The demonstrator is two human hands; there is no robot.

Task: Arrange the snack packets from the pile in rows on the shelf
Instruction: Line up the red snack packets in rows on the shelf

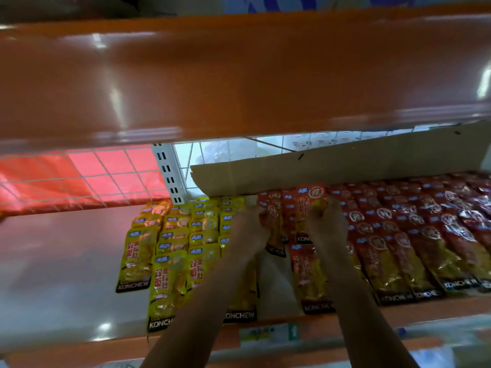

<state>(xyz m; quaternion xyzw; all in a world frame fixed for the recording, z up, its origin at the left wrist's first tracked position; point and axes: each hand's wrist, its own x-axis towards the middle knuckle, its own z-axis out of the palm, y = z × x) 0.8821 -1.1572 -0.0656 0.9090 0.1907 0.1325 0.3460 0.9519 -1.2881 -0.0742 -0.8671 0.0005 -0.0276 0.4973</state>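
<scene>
both hands are deep in the shelf (53, 261), close together, each curled onto the same small bunch of red packets (289, 221). the left hand (249, 229) pinches the bunch's left edge. the right hand (325, 221) grips its right side, and one packet top stands up above its fingers. holding from both sides looks like a way to square the bunch and keep the slippery film from fanning out before it is laid down. my guess is that it is meant for the bare strip of shelf just under and between the wrists, which would extend the red block leftward.

right of the right hand, the red rows (425, 235) lie flat and overlapped like shingles, brand ends toward the front, so each label stays readable. left of the left hand, the yellow packets (172, 248) are stacked the same way but looser, a few of them skewed. no loose pile is in view.

behind the hands a cardboard sheet (345, 166) leans as a backstop, probably to stop packets sliding through the wire mesh (79, 176). a white slotted upright (170, 176) stands behind the yellow block. the shelf is pale and glossy, with an orange front lip carrying a price label (268, 333). an orange upper shelf (239, 75) hangs low overhead, so headroom is tight. the light is dim.
</scene>
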